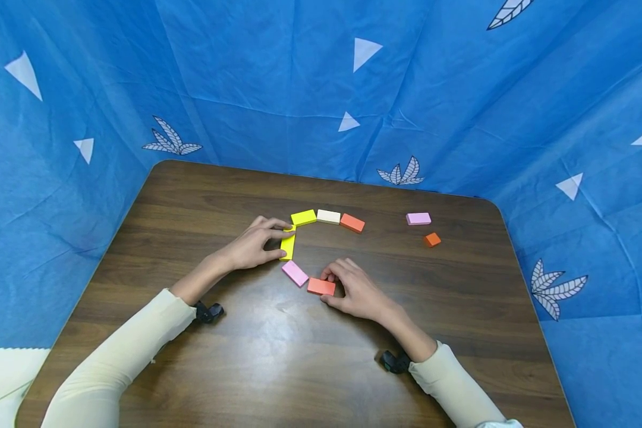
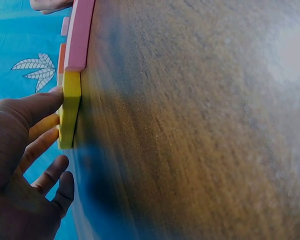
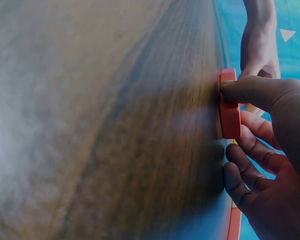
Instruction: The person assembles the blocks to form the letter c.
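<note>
With thumb and fingers at its two ends, my left hand (image 1: 252,245) holds a yellow block (image 1: 288,244) flat on the table; the left wrist view shows the thumb against the yellow block (image 2: 70,110). My right hand (image 1: 357,290) pinches a coral-red block (image 1: 321,286) between thumb and fingers, at the near end of a curved row. A pink block (image 1: 295,274) lies between these two. Beyond the left hand the curve continues with another yellow block (image 1: 303,217), a white block (image 1: 329,216) and a second coral-red block (image 1: 352,223). The row bends like a C.
Farther right on the brown wooden table (image 1: 481,285) lie a separate pink block (image 1: 418,219) and a small orange block (image 1: 432,239). Blue patterned cloth (image 1: 278,89) surrounds the table's back and sides. Each wrist carries a small black camera.
</note>
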The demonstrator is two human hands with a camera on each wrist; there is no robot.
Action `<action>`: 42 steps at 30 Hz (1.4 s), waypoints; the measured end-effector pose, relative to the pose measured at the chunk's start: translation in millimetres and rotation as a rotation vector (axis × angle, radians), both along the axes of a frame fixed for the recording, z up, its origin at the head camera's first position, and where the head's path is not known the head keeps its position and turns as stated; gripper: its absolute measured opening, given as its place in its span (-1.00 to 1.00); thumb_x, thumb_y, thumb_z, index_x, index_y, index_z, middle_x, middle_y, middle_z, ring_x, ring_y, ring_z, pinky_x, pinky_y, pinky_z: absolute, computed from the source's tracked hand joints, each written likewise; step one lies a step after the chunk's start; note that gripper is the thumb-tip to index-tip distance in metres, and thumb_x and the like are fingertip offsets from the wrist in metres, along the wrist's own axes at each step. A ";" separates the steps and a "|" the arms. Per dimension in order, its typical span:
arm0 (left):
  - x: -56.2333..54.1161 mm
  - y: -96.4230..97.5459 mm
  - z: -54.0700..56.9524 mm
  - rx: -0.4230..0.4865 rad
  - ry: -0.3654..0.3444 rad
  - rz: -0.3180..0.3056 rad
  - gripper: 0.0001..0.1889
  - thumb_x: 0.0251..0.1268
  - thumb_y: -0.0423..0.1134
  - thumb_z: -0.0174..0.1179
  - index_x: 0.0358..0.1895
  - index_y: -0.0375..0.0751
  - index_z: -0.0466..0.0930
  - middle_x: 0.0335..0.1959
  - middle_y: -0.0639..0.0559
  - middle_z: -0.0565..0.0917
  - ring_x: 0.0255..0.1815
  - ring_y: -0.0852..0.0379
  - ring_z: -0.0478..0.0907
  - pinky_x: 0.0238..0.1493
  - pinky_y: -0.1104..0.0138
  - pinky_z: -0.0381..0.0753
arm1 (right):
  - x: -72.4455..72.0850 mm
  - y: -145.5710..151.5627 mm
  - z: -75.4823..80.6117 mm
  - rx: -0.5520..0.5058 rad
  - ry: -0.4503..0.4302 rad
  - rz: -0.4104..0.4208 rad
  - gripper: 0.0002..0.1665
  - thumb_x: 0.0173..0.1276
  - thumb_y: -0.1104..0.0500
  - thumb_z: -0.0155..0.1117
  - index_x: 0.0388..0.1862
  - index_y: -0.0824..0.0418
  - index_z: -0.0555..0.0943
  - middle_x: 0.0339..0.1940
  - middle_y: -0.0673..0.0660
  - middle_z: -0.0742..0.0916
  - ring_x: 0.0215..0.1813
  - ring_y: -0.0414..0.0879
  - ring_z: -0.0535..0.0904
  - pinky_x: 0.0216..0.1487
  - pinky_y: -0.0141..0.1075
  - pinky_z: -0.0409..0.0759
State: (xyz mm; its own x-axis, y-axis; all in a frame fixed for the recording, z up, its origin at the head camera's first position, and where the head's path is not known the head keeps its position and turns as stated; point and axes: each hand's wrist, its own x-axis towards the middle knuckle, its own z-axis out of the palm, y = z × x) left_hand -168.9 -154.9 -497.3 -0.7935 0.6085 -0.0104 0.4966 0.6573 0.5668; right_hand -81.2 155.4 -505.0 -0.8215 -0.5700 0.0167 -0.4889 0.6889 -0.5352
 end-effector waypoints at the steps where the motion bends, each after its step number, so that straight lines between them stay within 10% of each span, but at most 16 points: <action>1: -0.1 0.1 0.8 0.000 0.001 0.000 -0.41 0.48 -0.10 0.42 0.51 -0.04 0.57 0.56 0.02 0.51 0.31 -0.04 0.37 0.27 0.04 0.43 | -0.3 -0.2 0.4 -0.003 0.000 0.001 -0.59 0.30 -0.02 0.63 0.02 -0.01 0.65 -0.11 -0.11 0.66 -0.01 -0.19 0.49 0.09 -0.23 0.52; 22: -0.7 1.6 2.2 -0.009 0.005 -0.001 -0.42 0.48 -0.10 0.42 0.51 -0.04 0.58 0.56 0.01 0.51 0.33 -0.06 0.37 0.30 -0.01 0.43 | -4.9 11.2 6.6 -0.064 -0.025 -0.025 -0.50 0.34 -0.20 0.60 0.10 0.00 0.68 -0.03 -0.06 0.72 0.07 -0.17 0.54 0.16 -0.18 0.58; 42: 1.2 0.8 -0.4 0.004 0.012 -0.005 -0.41 0.46 -0.10 0.44 0.50 -0.05 0.59 0.56 0.00 0.52 0.31 -0.07 0.38 0.27 0.02 0.43 | -62.1 130.7 15.1 -0.154 0.050 -0.391 -0.71 0.54 0.03 0.43 0.09 0.15 0.70 -0.01 0.17 0.73 -0.03 0.03 0.61 0.03 -0.07 0.57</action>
